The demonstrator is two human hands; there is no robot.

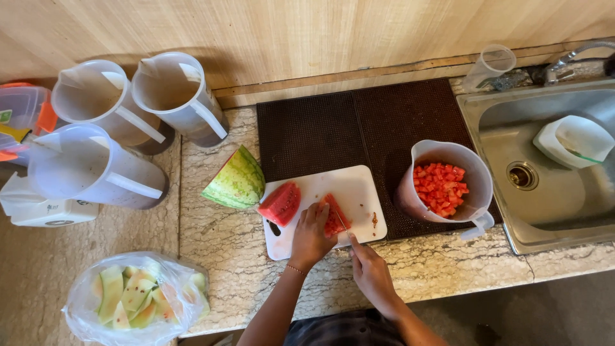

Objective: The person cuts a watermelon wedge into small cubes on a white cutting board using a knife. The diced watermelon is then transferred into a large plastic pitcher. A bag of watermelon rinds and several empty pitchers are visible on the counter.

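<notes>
On a white cutting board (359, 189) lie two peeled red watermelon pieces. My left hand (311, 236) presses down on the right piece (334, 216). My right hand (370, 272) grips a knife (344, 225) whose blade rests against that same piece. The other red piece (280, 203) sits at the board's left end. An unpeeled green-striped watermelon wedge (236, 181) leans just off the board to the left. A clear pitcher (448, 186) holding red watermelon cubes stands to the right of the board.
Three empty clear pitchers (96, 128) stand at the left. A plastic bag of green rinds (134, 298) lies at the front left. A dark mat (359, 125) sits behind the board. A steel sink (544, 166) with a white container is at right.
</notes>
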